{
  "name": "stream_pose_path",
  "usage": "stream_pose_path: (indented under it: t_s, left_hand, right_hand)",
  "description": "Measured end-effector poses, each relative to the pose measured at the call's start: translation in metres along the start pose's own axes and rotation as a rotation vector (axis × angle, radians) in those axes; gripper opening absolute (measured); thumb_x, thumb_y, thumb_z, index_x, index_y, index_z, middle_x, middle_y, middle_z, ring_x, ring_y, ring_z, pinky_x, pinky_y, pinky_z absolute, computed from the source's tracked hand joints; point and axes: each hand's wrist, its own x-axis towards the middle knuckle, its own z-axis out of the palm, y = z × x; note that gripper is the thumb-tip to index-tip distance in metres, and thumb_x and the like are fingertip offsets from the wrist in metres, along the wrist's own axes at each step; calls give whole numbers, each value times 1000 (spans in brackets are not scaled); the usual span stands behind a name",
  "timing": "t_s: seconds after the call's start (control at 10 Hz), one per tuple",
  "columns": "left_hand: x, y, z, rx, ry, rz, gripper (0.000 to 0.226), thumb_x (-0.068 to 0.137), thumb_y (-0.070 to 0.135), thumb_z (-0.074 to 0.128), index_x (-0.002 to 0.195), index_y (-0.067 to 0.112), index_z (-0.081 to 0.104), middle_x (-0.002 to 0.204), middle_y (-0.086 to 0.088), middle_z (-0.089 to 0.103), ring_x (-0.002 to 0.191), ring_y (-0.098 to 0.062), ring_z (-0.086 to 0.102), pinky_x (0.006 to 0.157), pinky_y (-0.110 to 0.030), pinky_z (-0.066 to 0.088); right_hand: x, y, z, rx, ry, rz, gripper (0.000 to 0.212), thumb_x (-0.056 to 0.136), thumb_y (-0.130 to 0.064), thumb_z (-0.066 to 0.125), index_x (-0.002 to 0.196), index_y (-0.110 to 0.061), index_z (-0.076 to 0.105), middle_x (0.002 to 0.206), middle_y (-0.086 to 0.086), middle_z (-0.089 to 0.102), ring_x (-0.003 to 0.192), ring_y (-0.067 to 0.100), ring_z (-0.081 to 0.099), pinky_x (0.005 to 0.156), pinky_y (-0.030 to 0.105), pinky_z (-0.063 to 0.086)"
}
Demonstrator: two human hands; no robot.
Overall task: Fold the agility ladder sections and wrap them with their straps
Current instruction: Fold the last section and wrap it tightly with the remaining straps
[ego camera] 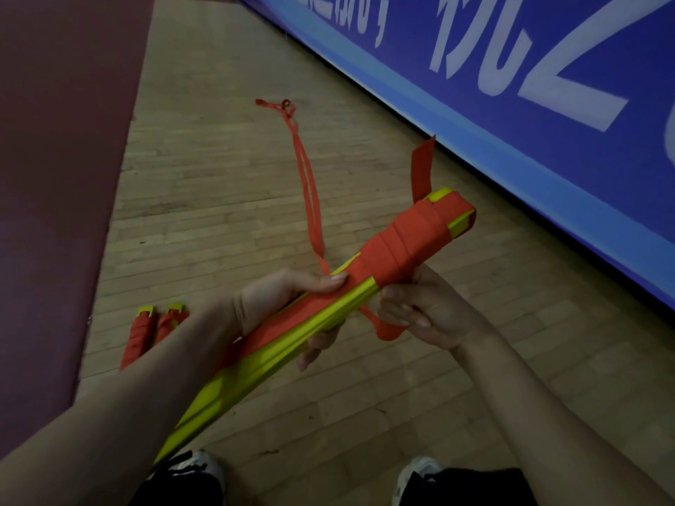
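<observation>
View: head
Rungs: yellow stack [277, 359] held in the air over the floor [219, 169], btwn both hands.
L hand [288, 297]: fingers [316, 346] curled under the rungs, thumb on top.
R hand [423, 312]: pinches strap [387, 328] just below the rungs.
Done: far end wrapped w/ several turns; 2 wrapped bundles [149, 330] on floor at left.
Left: near half bare, long strap tail trails to floor. Approx halfway on this one, I'd judge.
</observation>
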Motion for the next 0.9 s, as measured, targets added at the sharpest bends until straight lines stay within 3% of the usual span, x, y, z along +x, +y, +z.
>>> stream_pose_path:
  t_s: [0.1,0.2,0.3,0.4,0.5,0.6,0.7,0.8,0.9]
  left_hand:
    - [-5,3,0,-9,62,-4,37,96,41,50,105,7,62,84,-9,65,69,-17,66,61,-29,56]
    - [-7,11,13,219,169,96,42,84,57,60,105,21,61,86,1,65,74,-14,64,67,-27,53]
    - [1,3,18,509,299,254,67,68,61,74,120,34,41,98,-1,64,80,-18,63,72,-35,54]
    - [0,1,18,637,334,453,89,81,37,73,145,44,11,108,7,52,82,-4,57,79,-25,49]
    - [-3,-1,16,867,299,536,93,89,16,62,142,48,-7,104,10,39,78,7,46,71,-4,33]
    - [-5,-5,15,915,269,497,91,90,12,57,140,49,-10,103,2,38,76,-3,44,68,-8,33]
    - [-5,-5,13,938,292,494,91,90,10,56,138,52,-9,109,2,37,77,-9,44,66,-11,33]
    - [-8,-5,8,1027,269,463,91,92,13,54,136,56,-14,116,4,34,72,-5,41,66,-8,36]
    - [-9,-8,5,1159,274,402,89,95,20,50,133,60,-20,125,4,32,69,-6,40,63,-17,34]
  right_hand:
    - [6,-1,7,7,145,-71,17,81,-10,66,65,-14,62,35,-13,34,29,-2,27,43,21,19]
    - [13,-5,7,89,327,-87,34,84,-10,59,54,-26,65,39,-10,32,27,-1,24,41,17,19]
    - [16,-10,7,258,398,-100,20,79,-11,56,60,-18,58,41,-6,29,26,0,24,35,14,28]
    - [17,-8,3,259,402,-79,25,82,-17,57,58,-21,63,42,-7,31,27,0,25,36,15,23]
    - [15,-5,1,188,386,-28,17,84,-20,57,68,-17,64,44,-7,31,29,0,25,37,16,24]
    - [16,-4,2,37,383,12,10,79,-21,61,84,-13,57,47,-5,34,32,3,28,40,18,26]
    - [15,-8,0,-48,396,48,22,77,-26,63,95,-13,61,58,-1,52,44,8,45,49,21,36]
    - [11,-11,-6,-108,357,133,37,81,-37,60,107,-11,64,81,5,69,67,15,63,68,29,52]
    - [7,-7,-11,-338,375,197,27,90,-35,55,105,-15,67,92,7,73,79,15,68,81,34,52]
